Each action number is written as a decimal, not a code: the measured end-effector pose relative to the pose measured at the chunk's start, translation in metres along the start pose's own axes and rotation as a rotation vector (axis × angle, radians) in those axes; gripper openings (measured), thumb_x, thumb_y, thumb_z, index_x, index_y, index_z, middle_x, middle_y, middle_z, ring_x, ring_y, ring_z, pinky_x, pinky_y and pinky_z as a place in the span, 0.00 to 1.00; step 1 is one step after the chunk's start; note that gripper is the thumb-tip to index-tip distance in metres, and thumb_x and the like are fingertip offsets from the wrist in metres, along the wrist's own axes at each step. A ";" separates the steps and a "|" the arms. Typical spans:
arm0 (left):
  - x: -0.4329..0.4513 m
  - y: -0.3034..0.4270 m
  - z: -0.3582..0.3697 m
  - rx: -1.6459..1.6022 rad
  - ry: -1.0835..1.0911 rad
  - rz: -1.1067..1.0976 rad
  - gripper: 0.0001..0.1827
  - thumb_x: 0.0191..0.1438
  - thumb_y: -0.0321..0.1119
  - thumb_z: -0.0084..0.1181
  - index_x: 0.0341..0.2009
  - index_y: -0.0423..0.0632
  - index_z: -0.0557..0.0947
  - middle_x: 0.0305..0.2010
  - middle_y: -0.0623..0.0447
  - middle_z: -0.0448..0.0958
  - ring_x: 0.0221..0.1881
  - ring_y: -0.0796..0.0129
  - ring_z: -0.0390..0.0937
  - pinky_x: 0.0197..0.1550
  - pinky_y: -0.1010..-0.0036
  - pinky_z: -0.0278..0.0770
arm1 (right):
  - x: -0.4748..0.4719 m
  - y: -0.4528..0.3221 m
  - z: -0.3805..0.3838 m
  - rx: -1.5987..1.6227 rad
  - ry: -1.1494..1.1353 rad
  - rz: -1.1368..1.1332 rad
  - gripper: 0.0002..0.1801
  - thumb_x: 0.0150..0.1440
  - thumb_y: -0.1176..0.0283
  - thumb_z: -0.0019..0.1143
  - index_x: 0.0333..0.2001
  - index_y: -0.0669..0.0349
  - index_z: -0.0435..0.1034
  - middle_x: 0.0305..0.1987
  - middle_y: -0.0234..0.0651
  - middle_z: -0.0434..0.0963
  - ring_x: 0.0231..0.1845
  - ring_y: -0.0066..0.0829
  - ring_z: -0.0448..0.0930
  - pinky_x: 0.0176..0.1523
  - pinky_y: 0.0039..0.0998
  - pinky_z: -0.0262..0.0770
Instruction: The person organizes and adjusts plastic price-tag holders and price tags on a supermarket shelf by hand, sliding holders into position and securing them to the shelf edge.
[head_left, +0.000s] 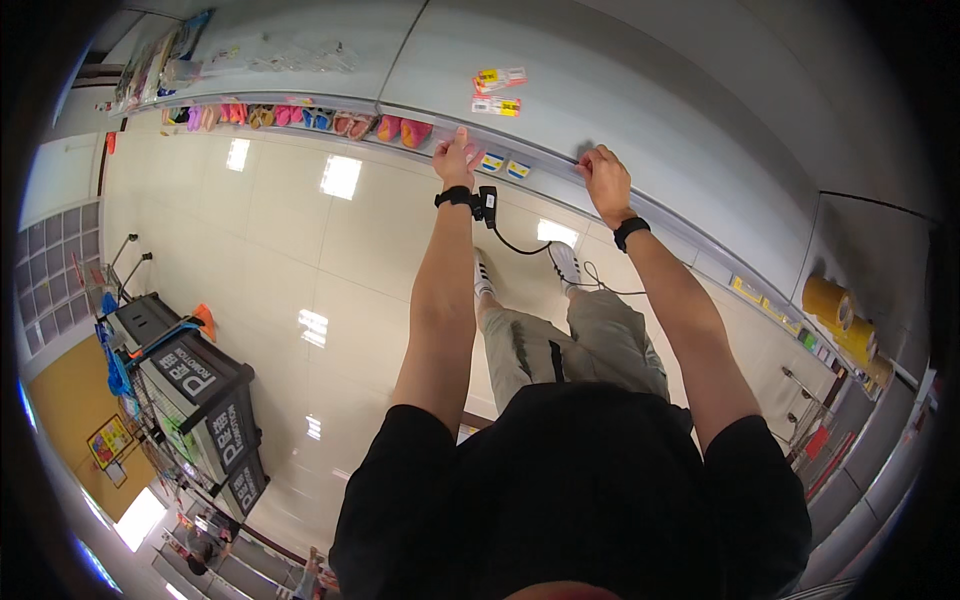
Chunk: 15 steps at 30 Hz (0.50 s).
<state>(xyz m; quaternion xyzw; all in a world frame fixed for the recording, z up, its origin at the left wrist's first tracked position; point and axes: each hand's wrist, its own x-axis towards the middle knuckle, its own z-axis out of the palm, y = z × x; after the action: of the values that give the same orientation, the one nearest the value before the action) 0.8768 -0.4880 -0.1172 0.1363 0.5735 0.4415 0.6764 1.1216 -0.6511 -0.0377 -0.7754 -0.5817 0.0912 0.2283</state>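
Note:
My left hand (456, 159) is at the front edge of a pale shelf (630, 112), fingers apart, with nothing seen in it. Further right along the same edge, my right hand (607, 180) has its fingers curled against the clear price rail (525, 145). Whether it pinches anything there is hidden. Two loose groups of price tags, one tag pair (499, 78) and a single-looking tag (496, 105), lie on the shelf beyond my hands. Blue, white and yellow labels (492, 162) show just below the rail, right of my left hand.
Colourful slippers (401, 131) line a lower level at left. Yellow tape rolls (827, 301) sit on the shelf at right. A cable (517, 249) hangs from my left wrist device (486, 206) past my shoes. Black promotion bins (195, 375) stand at left; a person (210, 536) is beyond.

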 end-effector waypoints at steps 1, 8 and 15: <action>0.007 0.012 -0.008 0.002 0.006 -0.001 0.22 0.55 0.36 0.72 0.47 0.42 0.74 0.53 0.47 0.74 0.56 0.52 0.74 0.46 0.53 0.90 | 0.006 -0.014 0.007 0.003 -0.003 0.010 0.07 0.53 0.71 0.68 0.32 0.59 0.74 0.35 0.35 0.77 0.38 0.41 0.81 0.42 0.41 0.78; 0.059 0.091 -0.043 0.086 0.009 -0.025 0.22 0.56 0.37 0.70 0.51 0.46 0.76 0.50 0.50 0.75 0.55 0.55 0.75 0.44 0.56 0.91 | 0.052 -0.089 0.051 -0.029 0.014 0.025 0.08 0.53 0.70 0.68 0.33 0.58 0.75 0.35 0.34 0.77 0.39 0.40 0.80 0.45 0.40 0.76; 0.080 0.105 -0.058 0.162 -0.012 -0.050 0.23 0.55 0.40 0.72 0.49 0.47 0.75 0.46 0.53 0.76 0.46 0.59 0.77 0.46 0.60 0.88 | 0.062 -0.106 0.063 -0.052 -0.005 0.068 0.06 0.53 0.69 0.67 0.33 0.56 0.75 0.37 0.34 0.77 0.42 0.40 0.79 0.47 0.40 0.75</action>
<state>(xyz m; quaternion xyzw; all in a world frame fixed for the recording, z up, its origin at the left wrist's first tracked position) 0.7750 -0.3863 -0.1147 0.1787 0.6065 0.3758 0.6775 1.0242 -0.5540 -0.0365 -0.8001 -0.5578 0.0857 0.2032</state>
